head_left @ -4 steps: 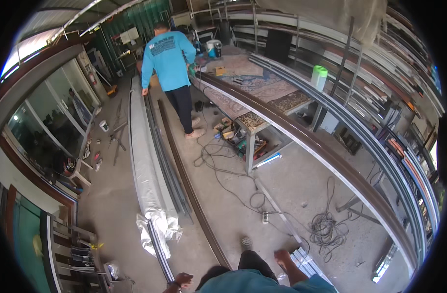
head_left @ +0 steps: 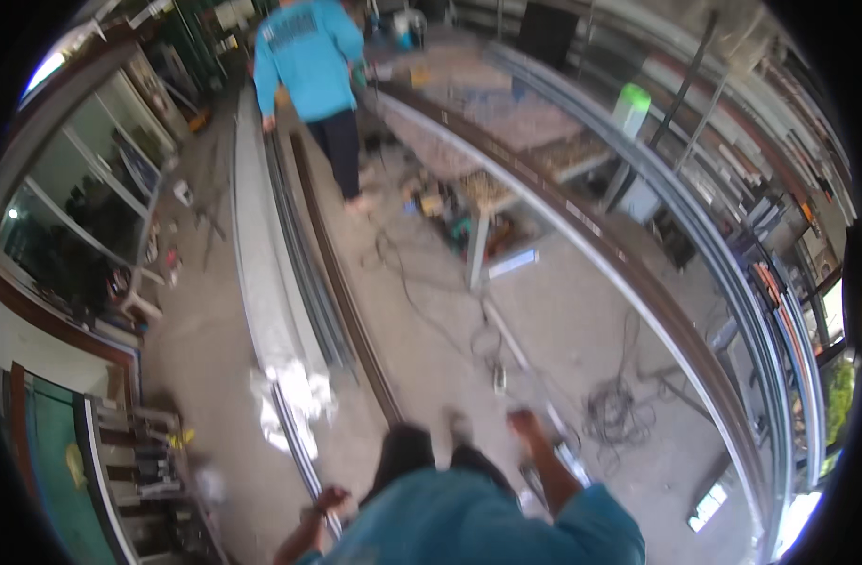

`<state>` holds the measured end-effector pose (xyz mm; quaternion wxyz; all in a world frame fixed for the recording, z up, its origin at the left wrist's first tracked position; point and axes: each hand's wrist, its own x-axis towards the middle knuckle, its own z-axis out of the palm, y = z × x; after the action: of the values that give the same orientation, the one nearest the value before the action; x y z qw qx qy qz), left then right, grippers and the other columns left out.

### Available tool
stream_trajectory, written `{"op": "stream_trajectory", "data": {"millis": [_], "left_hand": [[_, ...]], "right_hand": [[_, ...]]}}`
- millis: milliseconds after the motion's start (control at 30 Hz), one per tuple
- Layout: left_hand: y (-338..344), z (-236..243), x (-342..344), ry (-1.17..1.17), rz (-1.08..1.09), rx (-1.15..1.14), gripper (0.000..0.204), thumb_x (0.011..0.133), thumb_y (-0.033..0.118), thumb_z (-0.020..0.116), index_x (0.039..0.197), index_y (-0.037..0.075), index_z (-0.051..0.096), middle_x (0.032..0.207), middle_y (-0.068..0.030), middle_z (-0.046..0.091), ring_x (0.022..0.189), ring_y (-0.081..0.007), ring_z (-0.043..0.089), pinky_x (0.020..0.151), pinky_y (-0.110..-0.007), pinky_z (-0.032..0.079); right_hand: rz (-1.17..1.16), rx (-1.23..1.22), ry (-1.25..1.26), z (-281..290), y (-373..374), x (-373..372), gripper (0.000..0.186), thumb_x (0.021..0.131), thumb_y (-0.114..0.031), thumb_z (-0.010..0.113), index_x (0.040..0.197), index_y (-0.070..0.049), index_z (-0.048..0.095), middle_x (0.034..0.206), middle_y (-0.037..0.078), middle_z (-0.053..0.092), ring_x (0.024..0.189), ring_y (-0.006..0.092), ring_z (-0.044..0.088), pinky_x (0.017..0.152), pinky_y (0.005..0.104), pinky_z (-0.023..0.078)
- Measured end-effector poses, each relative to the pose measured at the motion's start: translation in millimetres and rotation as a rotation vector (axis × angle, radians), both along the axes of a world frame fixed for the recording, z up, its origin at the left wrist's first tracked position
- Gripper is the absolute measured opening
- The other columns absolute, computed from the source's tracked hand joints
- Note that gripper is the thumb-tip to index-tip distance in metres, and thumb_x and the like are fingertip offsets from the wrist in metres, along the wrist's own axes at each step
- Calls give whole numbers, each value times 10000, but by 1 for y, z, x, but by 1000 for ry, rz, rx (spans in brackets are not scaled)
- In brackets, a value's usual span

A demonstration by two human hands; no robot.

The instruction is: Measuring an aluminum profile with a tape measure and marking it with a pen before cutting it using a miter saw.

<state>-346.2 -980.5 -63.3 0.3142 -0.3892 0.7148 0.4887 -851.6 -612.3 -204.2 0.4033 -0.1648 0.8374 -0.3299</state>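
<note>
My left hand (head_left: 333,497) hangs low at my left side, over a light metal profile (head_left: 292,428) that pokes out of a silver wrapping (head_left: 304,391). Held out in front of my right side is my right hand (head_left: 522,424), above the floor near a bundle of pale profiles (head_left: 570,463). Motion blurs both hands' fingers, and I can make out nothing held in either. A long brown profile (head_left: 341,287) lies on the floor ahead of me. Another brown profile (head_left: 591,231) runs raised along my right, its far end by the carpet-covered table.
A co-worker in a blue shirt (head_left: 310,61) stands ahead, facing away, one hand at the far profiles. Tangled cable (head_left: 614,414) lies on the floor to the right. The worktable (head_left: 487,202) has tools beneath it. Racks of profiles (head_left: 760,141) line the right side; glass doors (head_left: 82,207) stand left.
My view has tilted downward and blurred. My right hand has risen forward and a little left; my left hand has moved slightly up and left. The co-worker sits higher in the picture.
</note>
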Motion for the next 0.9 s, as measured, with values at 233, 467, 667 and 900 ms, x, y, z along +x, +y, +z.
{"op": "stream_trajectory", "data": {"millis": [233, 467, 667, 900], "left_hand": [[-93, -24, -163, -1, 352, -88, 338, 872, 347, 735, 958, 23, 682, 815, -96, 722, 715, -185, 694, 682, -336, 557], [-267, -91, -340, 76, 254, -138, 315, 874, 339, 725, 965, 40, 681, 906, -154, 731, 897, -273, 711, 801, -373, 547], [-397, -71, -509, 408, 283, -139, 239, 934, 266, 649, 1011, 39, 655, 877, -130, 683, 773, -266, 682, 691, -355, 543], [-542, -24, -774, 692, 138, -325, 375, 917, 262, 666, 1183, 13, 580, 1167, -199, 602, 1077, -347, 608, 901, -425, 493]], "right_hand": [[-473, -199, -359, 134, -122, -103, 192, 955, -245, 627, 973, -58, 588, 829, 65, 683, 689, 134, 629, 588, 278, 500], [-485, 204, -492, 131, -218, -184, 158, 962, -231, 598, 998, -77, 615, 885, 76, 696, 735, 153, 641, 627, 299, 522], [-110, -13, -331, 128, -394, -281, 179, 980, -221, 608, 1024, -48, 615, 858, 63, 680, 731, 137, 636, 649, 284, 518], [-30, -82, -369, 68, -566, -409, 195, 976, -220, 605, 1037, -35, 606, 856, 50, 661, 750, 141, 635, 669, 299, 522]]}}
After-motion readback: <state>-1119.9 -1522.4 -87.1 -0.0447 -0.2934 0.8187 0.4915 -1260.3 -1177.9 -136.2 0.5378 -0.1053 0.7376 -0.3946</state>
